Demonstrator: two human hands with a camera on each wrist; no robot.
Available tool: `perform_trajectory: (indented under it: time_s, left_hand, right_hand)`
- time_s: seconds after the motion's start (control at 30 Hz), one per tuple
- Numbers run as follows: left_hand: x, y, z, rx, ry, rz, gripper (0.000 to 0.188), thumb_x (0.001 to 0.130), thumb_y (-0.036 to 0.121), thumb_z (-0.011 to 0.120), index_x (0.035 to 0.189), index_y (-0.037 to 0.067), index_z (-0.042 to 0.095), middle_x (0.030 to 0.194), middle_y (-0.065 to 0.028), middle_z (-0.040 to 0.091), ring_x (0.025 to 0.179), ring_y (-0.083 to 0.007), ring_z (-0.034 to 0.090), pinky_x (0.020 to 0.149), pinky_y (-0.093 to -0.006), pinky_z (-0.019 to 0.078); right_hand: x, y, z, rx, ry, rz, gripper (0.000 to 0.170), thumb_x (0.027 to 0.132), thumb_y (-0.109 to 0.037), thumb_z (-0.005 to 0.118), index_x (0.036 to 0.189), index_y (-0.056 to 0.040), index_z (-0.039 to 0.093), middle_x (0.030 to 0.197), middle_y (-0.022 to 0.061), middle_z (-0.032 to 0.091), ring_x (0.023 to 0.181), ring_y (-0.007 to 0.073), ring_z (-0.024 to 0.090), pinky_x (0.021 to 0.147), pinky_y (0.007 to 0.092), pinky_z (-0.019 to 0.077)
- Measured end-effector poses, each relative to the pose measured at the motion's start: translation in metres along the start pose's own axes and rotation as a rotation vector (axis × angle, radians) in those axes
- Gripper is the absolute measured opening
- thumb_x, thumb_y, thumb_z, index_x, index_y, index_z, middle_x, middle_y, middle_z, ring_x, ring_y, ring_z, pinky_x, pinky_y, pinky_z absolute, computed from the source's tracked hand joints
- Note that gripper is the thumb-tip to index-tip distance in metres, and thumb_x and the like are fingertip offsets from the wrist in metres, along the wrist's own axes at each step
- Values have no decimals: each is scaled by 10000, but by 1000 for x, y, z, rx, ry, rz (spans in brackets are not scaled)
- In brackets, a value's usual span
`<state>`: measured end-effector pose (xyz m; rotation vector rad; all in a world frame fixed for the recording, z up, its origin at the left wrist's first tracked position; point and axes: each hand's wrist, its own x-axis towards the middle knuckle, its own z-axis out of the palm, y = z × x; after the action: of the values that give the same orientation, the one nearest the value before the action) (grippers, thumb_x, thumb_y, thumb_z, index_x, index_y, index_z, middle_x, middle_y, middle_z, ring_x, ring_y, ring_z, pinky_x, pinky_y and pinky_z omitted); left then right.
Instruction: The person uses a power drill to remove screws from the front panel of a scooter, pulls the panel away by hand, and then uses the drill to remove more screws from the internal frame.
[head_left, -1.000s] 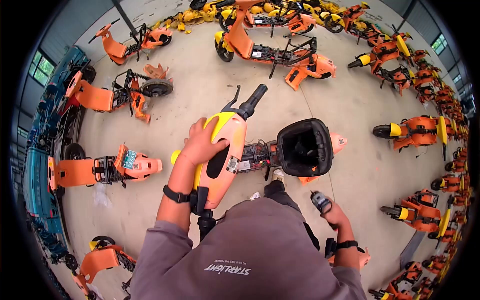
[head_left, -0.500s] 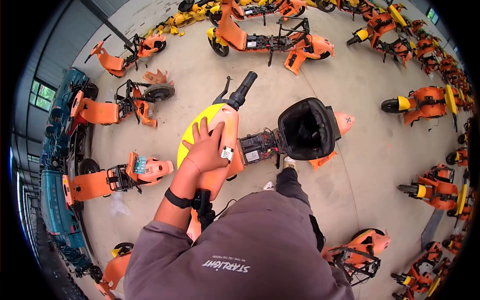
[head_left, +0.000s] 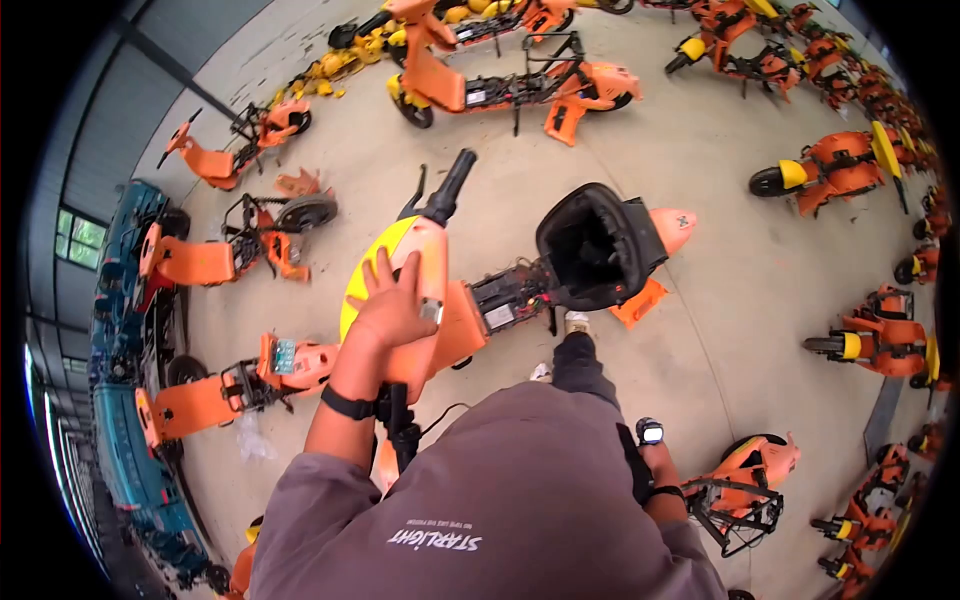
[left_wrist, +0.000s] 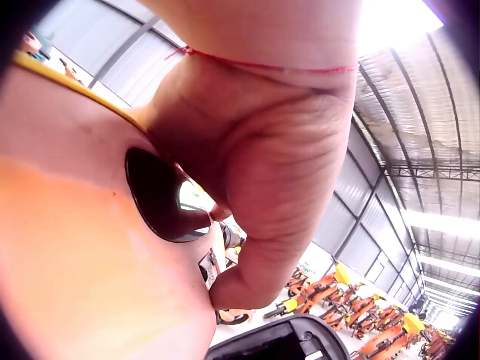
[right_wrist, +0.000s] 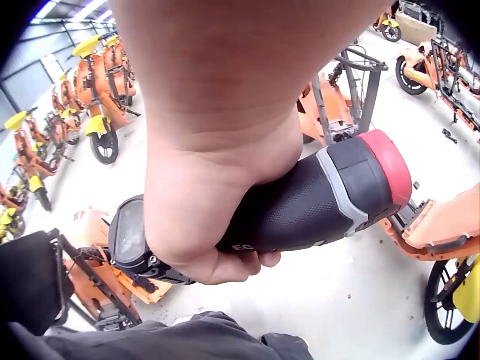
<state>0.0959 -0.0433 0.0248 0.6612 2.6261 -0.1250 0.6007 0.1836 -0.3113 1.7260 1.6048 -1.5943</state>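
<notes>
My left hand [head_left: 392,308] rests with spread fingers on the orange and yellow front cover [head_left: 432,245] of a partly stripped scooter. It mostly hides the cover's dark oval window [left_wrist: 154,187], which shows beside the palm in the left wrist view. Low at my side, my right hand [right_wrist: 199,210] grips a black cordless power tool [right_wrist: 300,199] with a red end. The tool's pale, bright end [head_left: 650,432] points up in the head view. Behind the cover lie the scooter's exposed electronics [head_left: 505,295] and a black open-topped bin [head_left: 612,296].
A black handlebar grip [head_left: 455,185] and brake lever rise beyond the cover. Another stripped scooter [head_left: 745,475] stands behind on the right. At left are a scooter with a green plate [head_left: 285,354] and teal vehicles [head_left: 130,420]. Rows of orange scooters line the right side.
My left hand has slid down the cover, over its oval window. My right hand, with the tool, has drawn in nearer my side; half a second ago it was out of sight. The head view has turned.
</notes>
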Motion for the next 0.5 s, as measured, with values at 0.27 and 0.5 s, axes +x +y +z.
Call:
perform_trajectory:
  time_s: [0.27, 0.5]
  left_hand:
    - [11, -17, 18, -49, 76, 49, 1235, 546, 351, 852, 1552, 170, 158, 1589, -288, -24, 1448, -546, 5, 1029, -772, 228]
    - [8, 5, 9, 37, -10, -120, 1324, 490, 359, 872, 1555, 175, 107, 1597, -235, -59, 1474, -473, -16, 1045, -744, 252]
  right_hand:
    - [16, 41, -4, -206, -59, 34, 301, 666, -136, 678, 924, 20, 678, 813, 158, 701, 706, 250, 685, 642, 394, 543]
    - [29, 79, -19, -390, -100, 100, 307, 638, -148, 680, 913, -18, 719, 812, 146, 711, 720, 265, 680, 643, 404, 531]
